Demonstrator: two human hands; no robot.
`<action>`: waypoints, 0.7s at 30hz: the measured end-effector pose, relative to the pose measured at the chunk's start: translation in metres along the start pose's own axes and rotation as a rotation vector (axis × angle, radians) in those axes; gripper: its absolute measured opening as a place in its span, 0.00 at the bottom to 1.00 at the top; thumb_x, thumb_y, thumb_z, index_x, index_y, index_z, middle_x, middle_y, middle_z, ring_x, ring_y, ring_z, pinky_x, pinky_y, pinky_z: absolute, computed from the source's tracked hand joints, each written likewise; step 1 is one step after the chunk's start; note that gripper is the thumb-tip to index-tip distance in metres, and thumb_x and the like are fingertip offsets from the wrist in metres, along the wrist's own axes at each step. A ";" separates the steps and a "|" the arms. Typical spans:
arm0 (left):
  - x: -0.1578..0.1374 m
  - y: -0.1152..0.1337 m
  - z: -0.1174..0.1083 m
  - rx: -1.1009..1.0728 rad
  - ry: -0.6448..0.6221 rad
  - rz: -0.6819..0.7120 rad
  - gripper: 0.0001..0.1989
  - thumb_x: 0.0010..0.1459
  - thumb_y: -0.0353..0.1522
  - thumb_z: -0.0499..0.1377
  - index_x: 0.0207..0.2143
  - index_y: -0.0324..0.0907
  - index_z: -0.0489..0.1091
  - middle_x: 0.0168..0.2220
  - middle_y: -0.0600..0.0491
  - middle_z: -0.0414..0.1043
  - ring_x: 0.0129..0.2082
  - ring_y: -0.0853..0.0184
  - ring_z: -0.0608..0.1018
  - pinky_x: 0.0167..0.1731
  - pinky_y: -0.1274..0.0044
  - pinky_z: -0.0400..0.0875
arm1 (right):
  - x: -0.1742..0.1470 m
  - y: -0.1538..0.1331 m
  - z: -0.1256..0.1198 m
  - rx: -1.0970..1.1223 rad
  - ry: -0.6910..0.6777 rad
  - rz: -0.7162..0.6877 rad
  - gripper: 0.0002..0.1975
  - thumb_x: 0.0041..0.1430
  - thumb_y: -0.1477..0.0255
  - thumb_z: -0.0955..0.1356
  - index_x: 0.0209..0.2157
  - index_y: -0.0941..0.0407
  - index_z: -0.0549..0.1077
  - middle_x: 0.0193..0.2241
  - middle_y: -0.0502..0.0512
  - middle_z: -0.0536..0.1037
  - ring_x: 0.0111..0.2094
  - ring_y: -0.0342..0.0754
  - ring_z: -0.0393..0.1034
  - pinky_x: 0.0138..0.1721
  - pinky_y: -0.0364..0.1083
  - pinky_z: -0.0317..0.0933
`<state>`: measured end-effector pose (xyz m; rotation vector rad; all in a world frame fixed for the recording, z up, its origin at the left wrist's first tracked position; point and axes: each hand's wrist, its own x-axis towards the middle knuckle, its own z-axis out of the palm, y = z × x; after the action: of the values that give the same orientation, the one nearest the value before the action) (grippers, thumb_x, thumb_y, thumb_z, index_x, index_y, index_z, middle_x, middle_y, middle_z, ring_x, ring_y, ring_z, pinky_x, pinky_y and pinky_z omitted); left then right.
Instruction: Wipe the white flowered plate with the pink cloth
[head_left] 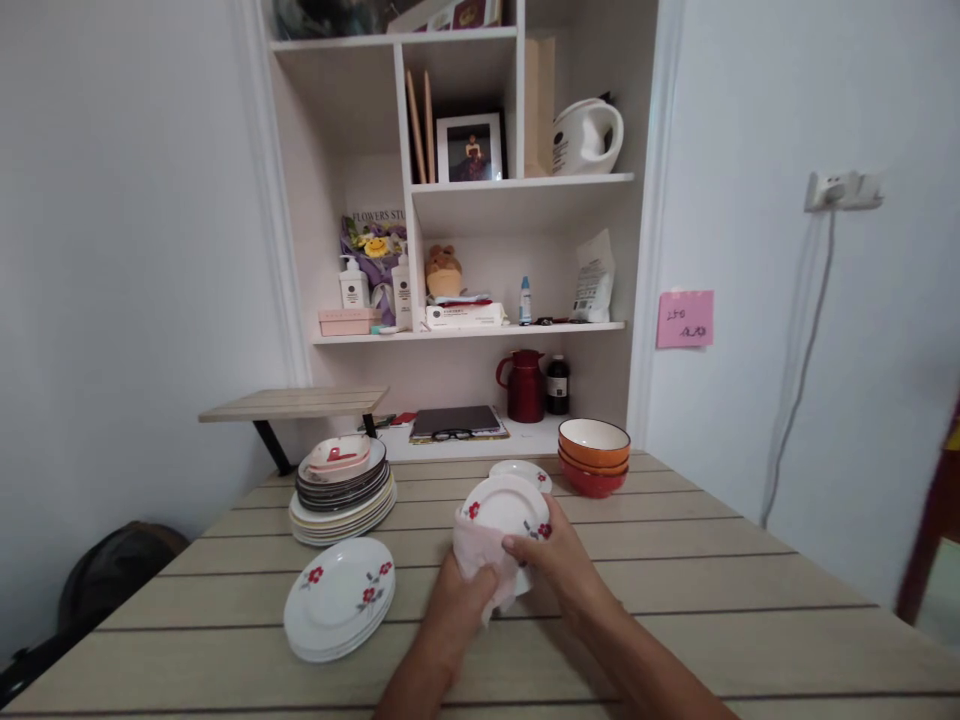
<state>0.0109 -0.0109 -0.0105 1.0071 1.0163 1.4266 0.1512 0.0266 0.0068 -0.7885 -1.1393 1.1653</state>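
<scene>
A small white plate (pixel 506 503) with red flowers is held up above the table, tilted toward me. My right hand (pixel 553 548) grips its right edge, thumb on the face. My left hand (pixel 465 590) is closed on a pale pink cloth or tissue (pixel 480 547), which wraps the plate's lower left edge. Behind it, another small floral plate (pixel 523 470) lies on the table, partly hidden by the held one. To the left sits a short stack of larger floral plates (pixel 337 595).
A tall stack of plates (pixel 341 520) topped by small pink-rimmed dishes (pixel 340 453) stands at the left. Stacked orange and red bowls (pixel 594 458) stand at the back right. Behind the wooden table (pixel 712 580), shelves hold a dark red jug (pixel 525 386) and a dark bottle (pixel 557 385).
</scene>
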 end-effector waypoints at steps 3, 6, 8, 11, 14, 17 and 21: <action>0.002 -0.001 0.000 -0.055 -0.051 0.030 0.34 0.41 0.41 0.71 0.51 0.36 0.72 0.45 0.42 0.79 0.44 0.54 0.80 0.43 0.71 0.75 | 0.000 0.003 0.000 -0.131 0.058 -0.094 0.35 0.36 0.72 0.76 0.50 0.54 0.65 0.40 0.53 0.79 0.40 0.54 0.73 0.42 0.50 0.68; 0.005 -0.004 -0.001 -0.013 -0.029 0.051 0.34 0.41 0.45 0.71 0.49 0.36 0.73 0.42 0.42 0.80 0.40 0.55 0.81 0.40 0.71 0.76 | -0.002 0.001 0.003 -0.228 0.088 -0.156 0.32 0.36 0.72 0.76 0.47 0.54 0.67 0.40 0.52 0.78 0.39 0.53 0.72 0.41 0.48 0.66; 0.007 -0.007 -0.002 0.054 0.040 0.058 0.35 0.39 0.48 0.71 0.46 0.35 0.75 0.38 0.42 0.81 0.37 0.55 0.82 0.36 0.71 0.76 | -0.004 -0.003 0.005 -0.204 0.072 -0.152 0.28 0.39 0.70 0.76 0.44 0.54 0.68 0.38 0.53 0.78 0.37 0.52 0.71 0.39 0.47 0.65; 0.010 -0.012 -0.001 0.086 0.098 0.101 0.35 0.37 0.49 0.71 0.43 0.34 0.77 0.38 0.41 0.81 0.38 0.53 0.81 0.38 0.70 0.75 | -0.006 -0.012 0.004 -0.050 0.022 -0.074 0.23 0.45 0.64 0.75 0.43 0.55 0.70 0.35 0.53 0.78 0.34 0.51 0.71 0.35 0.46 0.64; 0.010 -0.014 0.000 0.020 0.064 0.107 0.35 0.37 0.48 0.71 0.45 0.35 0.76 0.41 0.40 0.80 0.41 0.52 0.81 0.42 0.69 0.74 | -0.005 -0.018 -0.003 0.055 -0.047 0.059 0.23 0.47 0.59 0.73 0.43 0.55 0.71 0.33 0.52 0.79 0.32 0.50 0.70 0.32 0.45 0.62; 0.010 -0.011 0.000 -0.031 0.025 0.099 0.35 0.35 0.44 0.73 0.46 0.36 0.75 0.43 0.41 0.80 0.44 0.52 0.80 0.45 0.68 0.73 | -0.003 -0.023 -0.009 0.027 -0.078 0.089 0.21 0.45 0.60 0.75 0.39 0.55 0.73 0.29 0.50 0.77 0.28 0.47 0.67 0.29 0.43 0.59; 0.010 -0.005 -0.002 -0.015 0.006 0.143 0.31 0.37 0.39 0.72 0.46 0.38 0.75 0.45 0.43 0.79 0.47 0.53 0.78 0.49 0.68 0.71 | 0.000 -0.029 -0.015 -0.044 -0.122 -0.029 0.15 0.44 0.63 0.75 0.33 0.56 0.74 0.25 0.48 0.74 0.27 0.46 0.65 0.28 0.43 0.57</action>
<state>0.0096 -0.0005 -0.0154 1.0829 0.9527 1.5525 0.1735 0.0208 0.0296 -0.7405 -1.2768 1.1807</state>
